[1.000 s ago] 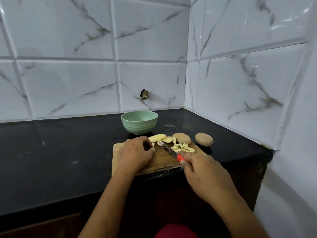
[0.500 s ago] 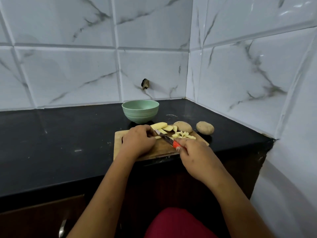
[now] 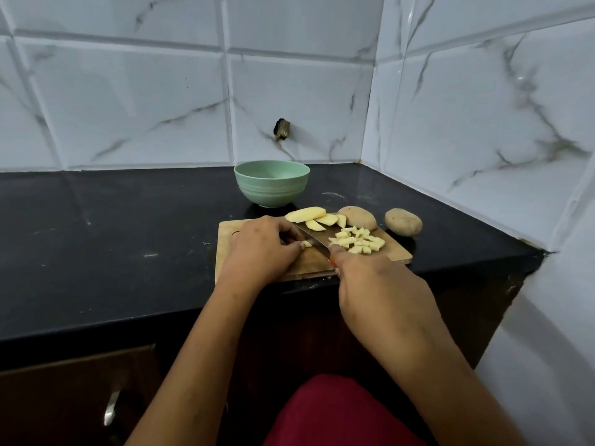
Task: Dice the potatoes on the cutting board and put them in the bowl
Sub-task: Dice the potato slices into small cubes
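Note:
A wooden cutting board point(image 3: 397, 252) lies at the counter's front edge. My left hand point(image 3: 260, 249) pinches a potato strip point(image 3: 306, 243) down on the board. My right hand point(image 3: 376, 284) grips a red-handled knife point(image 3: 314, 240), whose blade rests across the strip right beside my left fingertips. A pile of diced potato point(image 3: 359, 241) lies on the board's right side. Peeled slices point(image 3: 314, 217) lie at the far edge, next to a whole unpeeled potato point(image 3: 359, 217). A second whole potato point(image 3: 403, 222) sits on the counter off the board. The green bowl point(image 3: 272, 183) stands behind the board.
The black counter point(image 3: 112, 236) ends in a corner of white marble tile walls point(image 3: 483, 123) on the right. A small fitting point(image 3: 281, 128) sticks out of the back wall above the bowl. A cabinet handle point(image 3: 110, 412) shows below the counter.
The camera has tilted down, so the scene sits higher in the frame. The knife blade has moved left toward my left fingertips, and the diced pile has grown.

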